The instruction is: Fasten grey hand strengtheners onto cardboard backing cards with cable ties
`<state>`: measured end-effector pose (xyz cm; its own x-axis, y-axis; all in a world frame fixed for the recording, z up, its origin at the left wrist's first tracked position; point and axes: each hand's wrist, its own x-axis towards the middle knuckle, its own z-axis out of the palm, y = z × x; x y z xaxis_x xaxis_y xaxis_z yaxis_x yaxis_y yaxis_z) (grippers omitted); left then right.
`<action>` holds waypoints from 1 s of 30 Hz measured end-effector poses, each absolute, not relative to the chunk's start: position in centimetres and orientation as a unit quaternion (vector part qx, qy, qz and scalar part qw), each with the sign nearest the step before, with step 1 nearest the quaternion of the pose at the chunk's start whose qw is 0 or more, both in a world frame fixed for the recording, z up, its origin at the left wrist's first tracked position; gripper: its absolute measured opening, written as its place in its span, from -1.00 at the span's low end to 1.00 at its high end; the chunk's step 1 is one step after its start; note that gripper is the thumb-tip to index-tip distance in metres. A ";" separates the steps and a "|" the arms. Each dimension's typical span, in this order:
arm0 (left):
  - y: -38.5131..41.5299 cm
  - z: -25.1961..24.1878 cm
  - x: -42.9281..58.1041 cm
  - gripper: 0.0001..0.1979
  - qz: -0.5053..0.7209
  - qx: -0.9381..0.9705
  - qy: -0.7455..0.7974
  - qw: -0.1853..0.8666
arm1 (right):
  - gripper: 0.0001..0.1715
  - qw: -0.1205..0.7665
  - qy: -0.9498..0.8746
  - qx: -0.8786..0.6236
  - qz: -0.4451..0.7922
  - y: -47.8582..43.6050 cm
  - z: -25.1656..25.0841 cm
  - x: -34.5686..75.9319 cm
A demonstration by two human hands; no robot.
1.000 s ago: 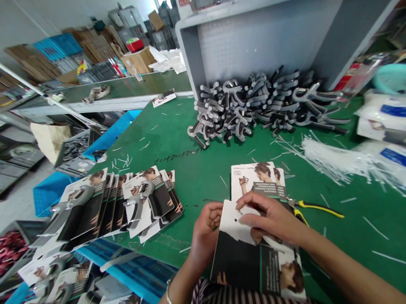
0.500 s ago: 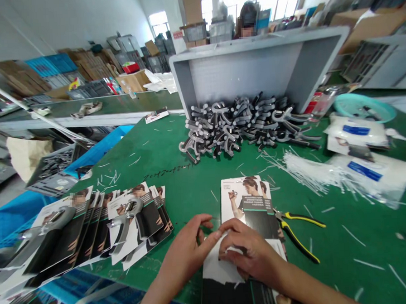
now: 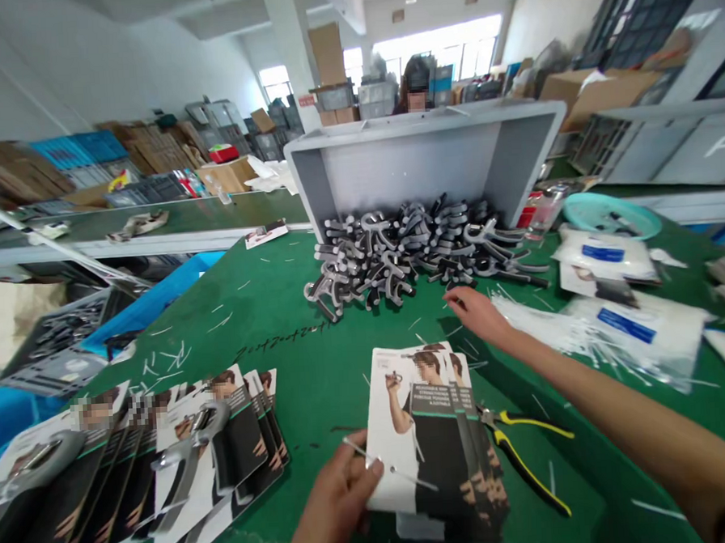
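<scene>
Off the printed card (image 3: 381, 400) it touched half a second ago, the right hand (image 3: 471, 310) now reaches forward, just short of the heap of grey-and-black grips (image 3: 392, 258). Its fingers are bent; whether their tips meet I cannot tell. The left hand (image 3: 341, 487) pinches the card's lower left edge, thumb on the front, with a thin white tie (image 3: 422, 485) slanting across the card beside that thumb. To the right of the left hand, beyond the card, yellow-handled pliers (image 3: 524, 471) lie spread on the green counter (image 3: 308, 388). Loose white ties (image 3: 539, 327) lie just right of the right hand; cards bearing grips (image 3: 223, 457) overlap left of the left hand.
</scene>
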<state>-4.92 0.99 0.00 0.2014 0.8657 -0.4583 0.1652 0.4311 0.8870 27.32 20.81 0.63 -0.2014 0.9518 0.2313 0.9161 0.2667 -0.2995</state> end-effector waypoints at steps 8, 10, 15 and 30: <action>-0.1 -4.4 -3.8 -0.08 0.223 0.547 0.582 0.559 | -0.62 0.112 -0.783 -0.610 -0.044 32.2 -2.6 26.3; -0.1 -4.0 -3.9 -0.09 0.205 0.553 0.588 0.553 | -0.63 0.105 -0.785 -0.608 -0.046 33.2 -3.1 25.7; -0.6 -2.6 -3.4 -0.21 0.200 0.535 0.607 0.552 | -0.88 0.109 -0.801 -0.589 -0.020 32.6 -2.7 26.7; 2.8 4.7 -6.2 -0.48 0.347 0.608 0.618 0.358 | -0.72 0.591 -0.538 -0.580 0.158 7.0 4.5 22.1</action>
<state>-6.18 2.79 4.74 -0.0042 0.9998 -0.0198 0.5030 0.0192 0.8641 22.09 7.05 4.48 0.3709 0.8110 0.4526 0.4374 0.2773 -0.8554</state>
